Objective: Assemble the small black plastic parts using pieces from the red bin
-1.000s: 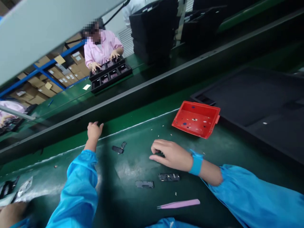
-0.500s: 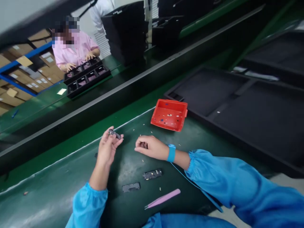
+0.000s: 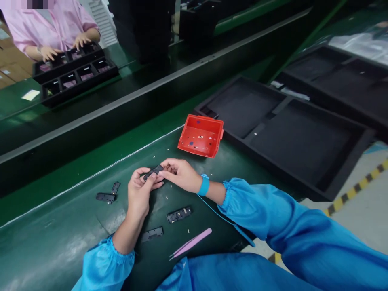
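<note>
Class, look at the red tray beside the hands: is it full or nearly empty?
Nearly empty. The red tray shows mostly bare floor with only a few tiny scattered bits.

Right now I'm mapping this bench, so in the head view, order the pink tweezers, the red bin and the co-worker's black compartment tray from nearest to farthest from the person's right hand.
From the right hand:
1. Red bin, just beyond it on the belt.
2. Pink tweezers, on the near side, by the sleeve.
3. Black compartment tray, far left, across the line.
</note>
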Available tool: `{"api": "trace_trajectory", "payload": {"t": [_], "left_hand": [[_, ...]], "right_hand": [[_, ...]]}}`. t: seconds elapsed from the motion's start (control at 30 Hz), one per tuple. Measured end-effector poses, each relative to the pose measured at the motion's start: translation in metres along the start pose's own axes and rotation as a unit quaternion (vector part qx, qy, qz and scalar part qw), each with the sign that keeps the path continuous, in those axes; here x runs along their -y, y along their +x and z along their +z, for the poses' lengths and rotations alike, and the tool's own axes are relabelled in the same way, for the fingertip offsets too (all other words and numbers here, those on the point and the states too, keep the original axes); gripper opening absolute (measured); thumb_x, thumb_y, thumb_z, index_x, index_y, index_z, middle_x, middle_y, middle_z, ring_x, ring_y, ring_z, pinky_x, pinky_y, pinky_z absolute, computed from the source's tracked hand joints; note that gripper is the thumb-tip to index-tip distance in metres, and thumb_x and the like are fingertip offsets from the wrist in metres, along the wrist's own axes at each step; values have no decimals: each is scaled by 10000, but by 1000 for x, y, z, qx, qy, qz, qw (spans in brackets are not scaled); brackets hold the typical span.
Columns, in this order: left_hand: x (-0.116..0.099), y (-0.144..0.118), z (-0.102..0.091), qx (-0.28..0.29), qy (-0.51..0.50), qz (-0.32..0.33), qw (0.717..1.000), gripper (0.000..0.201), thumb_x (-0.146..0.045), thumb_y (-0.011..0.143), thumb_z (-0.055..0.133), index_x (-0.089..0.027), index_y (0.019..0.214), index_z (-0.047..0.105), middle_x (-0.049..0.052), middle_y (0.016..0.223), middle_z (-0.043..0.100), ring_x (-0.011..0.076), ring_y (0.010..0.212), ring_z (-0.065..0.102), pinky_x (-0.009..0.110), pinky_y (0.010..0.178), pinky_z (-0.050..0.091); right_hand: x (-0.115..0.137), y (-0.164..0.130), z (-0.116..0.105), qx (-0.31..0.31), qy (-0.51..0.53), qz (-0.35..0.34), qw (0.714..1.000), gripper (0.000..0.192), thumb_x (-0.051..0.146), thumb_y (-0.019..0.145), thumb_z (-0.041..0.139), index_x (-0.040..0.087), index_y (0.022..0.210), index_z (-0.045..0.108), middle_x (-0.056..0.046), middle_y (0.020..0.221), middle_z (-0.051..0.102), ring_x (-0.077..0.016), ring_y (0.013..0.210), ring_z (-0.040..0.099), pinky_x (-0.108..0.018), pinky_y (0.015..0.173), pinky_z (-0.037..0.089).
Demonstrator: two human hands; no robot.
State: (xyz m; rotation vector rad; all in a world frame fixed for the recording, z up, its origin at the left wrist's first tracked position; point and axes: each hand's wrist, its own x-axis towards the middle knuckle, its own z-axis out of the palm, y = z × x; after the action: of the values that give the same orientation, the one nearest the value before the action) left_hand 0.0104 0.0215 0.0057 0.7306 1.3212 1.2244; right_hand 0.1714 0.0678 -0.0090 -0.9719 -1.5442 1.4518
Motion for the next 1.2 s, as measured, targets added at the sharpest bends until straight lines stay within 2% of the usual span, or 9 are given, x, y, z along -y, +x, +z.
{"api": "trace_trajectory", "payload": {"t": [0.07, 0.13, 0.33, 0.43, 0.6, 0.73, 0.87, 1.1, 1.2], "left_hand": [[1, -3, -1, 29, 54, 21, 998, 413, -405, 747, 821, -183, 1038, 628, 58, 891, 789, 218, 824, 779, 309, 724, 631], [2, -7, -1, 38, 160, 85, 983, 268, -394, 810, 763, -184, 960, 688, 63, 910, 792, 214, 852, 773, 308, 773, 618], [6, -14, -9, -15, 453, 291, 843, 131, -314, 872, 689, -243, 953, 764, 35, 843, 796, 194, 715, 750, 270, 696, 563], [6, -14, -14, -21, 503, 334, 797, 145, -291, 873, 693, -260, 987, 777, 56, 974, 805, 220, 829, 760, 282, 740, 548], [4, -13, -16, -22, 531, 366, 764, 154, -274, 892, 678, -272, 1014, 773, 50, 1035, 801, 228, 871, 756, 297, 760, 535], [5, -12, -13, -35, 547, 376, 747, 155, -299, 894, 683, -253, 1015, 769, 53, 947, 807, 209, 757, 747, 274, 664, 506], [8, -13, -10, -47, 523, 347, 777, 153, -334, 885, 694, -238, 979, 768, 26, 768, 780, 163, 573, 687, 242, 572, 473], [7, -19, -3, 0, 332, 189, 924, 196, -387, 873, 707, -220, 971, 742, 28, 835, 790, 184, 658, 751, 262, 619, 580], [3, -18, -1, 0, 272, 128, 954, 254, -423, 865, 712, -192, 968, 728, 47, 850, 789, 194, 658, 760, 251, 543, 576]], "right_hand": [[1, 0, -2, 5, 0, -8, 1000, 158, 292, 850, 658, 148, 915, 641, 23, 720, 572, -88, 613, 507, -211, 580, 440], [3, -1, -5, 19, -7, -21, 1000, 133, 249, 846, 639, 144, 928, 647, 17, 751, 572, -85, 619, 506, -212, 586, 440], [4, 0, -9, 51, 3, -33, 998, 138, 180, 857, 602, 135, 966, 676, 25, 746, 551, -80, 620, 492, -209, 593, 437], [1, 1, -9, 56, 5, -44, 997, 140, 156, 882, 580, 135, 977, 681, 12, 785, 572, -84, 646, 507, -217, 617, 458], [1, 2, -9, 60, 14, -42, 997, 133, 135, 883, 589, 144, 967, 692, 0, 832, 596, -83, 672, 527, -210, 628, 468], [3, 3, -10, 60, 28, -37, 997, 124, 132, 876, 591, 137, 961, 681, 7, 806, 596, -80, 659, 523, -206, 612, 454], [4, 3, -10, 69, 30, -20, 997, 114, 169, 888, 603, 139, 981, 662, 29, 733, 569, -78, 621, 498, -207, 591, 432], [2, 4, -10, 67, 41, -14, 997, 86, 148, 864, 598, 125, 933, 644, 8, 749, 612, -89, 632, 543, -226, 615, 451], [2, 3, -9, 70, 44, -12, 997, 123, 189, 885, 600, 129, 984, 643, 9, 746, 614, -93, 635, 545, -228, 617, 451]]}}
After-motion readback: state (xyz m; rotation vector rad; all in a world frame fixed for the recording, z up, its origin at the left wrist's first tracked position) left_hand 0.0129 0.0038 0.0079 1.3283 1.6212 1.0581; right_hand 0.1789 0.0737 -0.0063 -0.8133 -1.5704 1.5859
